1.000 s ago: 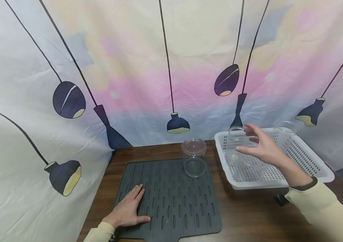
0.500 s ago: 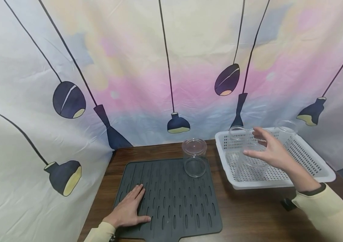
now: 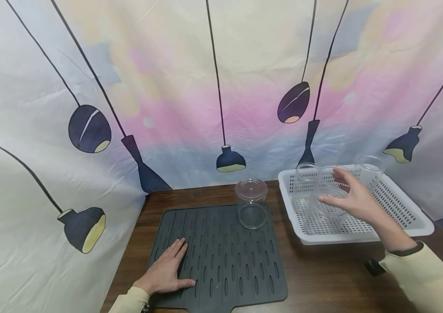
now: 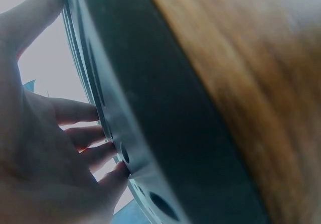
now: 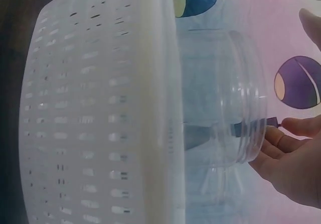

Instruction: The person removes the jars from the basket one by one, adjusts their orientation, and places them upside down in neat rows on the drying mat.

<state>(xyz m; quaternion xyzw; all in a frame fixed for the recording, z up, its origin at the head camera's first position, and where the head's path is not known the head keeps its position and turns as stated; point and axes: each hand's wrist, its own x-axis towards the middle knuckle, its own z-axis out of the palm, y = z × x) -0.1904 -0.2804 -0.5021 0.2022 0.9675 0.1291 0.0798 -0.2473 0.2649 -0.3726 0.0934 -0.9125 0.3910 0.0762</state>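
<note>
My left hand (image 3: 166, 269) rests flat on a dark grey slotted mat (image 3: 241, 261), fingers straight and thumb spread; the mat's edge fills the left wrist view. A clear jar (image 3: 251, 204) stands on the mat's far right corner. Over a white perforated basket (image 3: 295, 226), my right hand (image 3: 352, 198) hovers with thumb and fingers apart, beside a clear jar (image 5: 220, 93) standing inside. In the right wrist view, its fingertips lie by the jar's threaded rim and the thumb is away from it. Whether the fingertips touch the jar is unclear.
More clear jars, one at the basket's back left (image 3: 306, 171) and one at its back right (image 3: 370, 164), stand in the basket. Both mat and basket lie on a brown wooden table (image 3: 323, 278). Behind hangs a cloth backdrop (image 3: 190, 121) printed with lamps.
My right hand has shifted slightly right over the basket, mostly in the first half second. The left hand and the jar on the mat stay in place.
</note>
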